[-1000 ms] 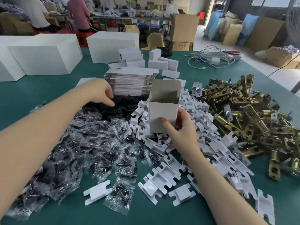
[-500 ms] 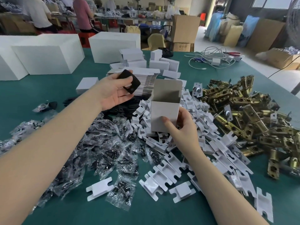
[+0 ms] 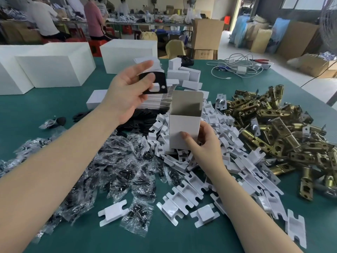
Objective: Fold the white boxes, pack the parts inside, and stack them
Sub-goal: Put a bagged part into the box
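Right hand (image 3: 204,150): grip clamped on the lower part of an upright white box (image 3: 184,128), thumb on the near face, fingers behind. Box top open, flap standing at the rear; box sits over the pile of white inserts (image 3: 187,190).

Left hand (image 3: 125,92): raised above the counter (image 3: 182,240), grip pinched on a black plate (image 3: 156,83) between thumb and fingertips; index finger extended above it. Plate flat, with a rectangular cut-out and a small round hole; held up and left of the box opening, apart from it.

Flat box blanks (image 3: 158,99): one stack, behind the box and below the plate.

Black plates, loose (image 3: 131,123): heap behind the bags, left of the box.

Screw bags (image 3: 116,172): clear plastic, dark contents, spread across the left of the counter.

Brass latches (image 3: 280,136): large heap, right of the inserts.

Folded small boxes (image 3: 184,75): several, far side of the stack.

Large white cartons (image 3: 54,66): far left edge.

White cable (image 3: 235,68): coiled, far right.

People (image 3: 45,21): seated at benches beyond, backs turned.
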Demonstrator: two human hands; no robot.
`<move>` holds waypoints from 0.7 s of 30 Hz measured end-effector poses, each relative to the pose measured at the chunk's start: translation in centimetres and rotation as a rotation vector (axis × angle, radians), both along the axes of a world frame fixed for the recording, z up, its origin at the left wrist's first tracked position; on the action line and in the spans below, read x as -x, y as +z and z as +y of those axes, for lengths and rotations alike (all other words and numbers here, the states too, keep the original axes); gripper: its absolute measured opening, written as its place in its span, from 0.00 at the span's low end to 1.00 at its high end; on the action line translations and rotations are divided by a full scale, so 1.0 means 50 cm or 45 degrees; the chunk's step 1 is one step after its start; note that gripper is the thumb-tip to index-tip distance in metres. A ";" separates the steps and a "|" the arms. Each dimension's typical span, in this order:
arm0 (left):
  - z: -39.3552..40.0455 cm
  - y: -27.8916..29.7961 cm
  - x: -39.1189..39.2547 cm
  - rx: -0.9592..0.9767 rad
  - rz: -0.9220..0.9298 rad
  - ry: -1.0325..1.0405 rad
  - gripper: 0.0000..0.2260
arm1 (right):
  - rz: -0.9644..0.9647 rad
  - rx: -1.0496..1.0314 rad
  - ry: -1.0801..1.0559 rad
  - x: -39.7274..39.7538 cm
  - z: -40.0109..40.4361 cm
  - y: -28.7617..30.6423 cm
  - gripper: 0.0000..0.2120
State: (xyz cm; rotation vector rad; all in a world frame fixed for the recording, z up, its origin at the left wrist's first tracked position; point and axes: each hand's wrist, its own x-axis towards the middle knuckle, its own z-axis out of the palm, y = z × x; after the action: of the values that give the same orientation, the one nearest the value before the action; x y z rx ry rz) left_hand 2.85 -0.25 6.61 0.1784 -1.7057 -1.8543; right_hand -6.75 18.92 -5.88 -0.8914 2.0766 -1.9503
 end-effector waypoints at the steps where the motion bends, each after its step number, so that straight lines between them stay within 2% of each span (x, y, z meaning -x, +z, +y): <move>1: 0.017 0.005 0.001 0.164 0.050 0.001 0.14 | -0.001 -0.003 -0.001 0.000 0.000 -0.001 0.18; 4: 0.061 0.019 0.010 0.548 0.055 -0.024 0.16 | -0.001 -0.012 0.000 -0.001 0.001 0.000 0.18; 8: 0.091 0.030 0.032 1.121 -0.144 0.053 0.15 | 0.010 -0.010 -0.004 -0.001 0.001 -0.001 0.18; 15: 0.097 0.031 0.056 1.287 -0.448 -0.077 0.08 | 0.024 0.006 -0.004 0.002 -0.001 -0.003 0.18; 21: 0.081 0.056 0.077 1.377 -0.605 -0.277 0.08 | 0.047 -0.005 0.005 0.004 0.001 -0.007 0.18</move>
State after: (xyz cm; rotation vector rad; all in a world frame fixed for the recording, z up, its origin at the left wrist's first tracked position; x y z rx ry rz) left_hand -1.02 3.82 9.39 -0.0247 -2.8951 -0.8005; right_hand -6.96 18.95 -6.22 -0.9365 2.0964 -1.9415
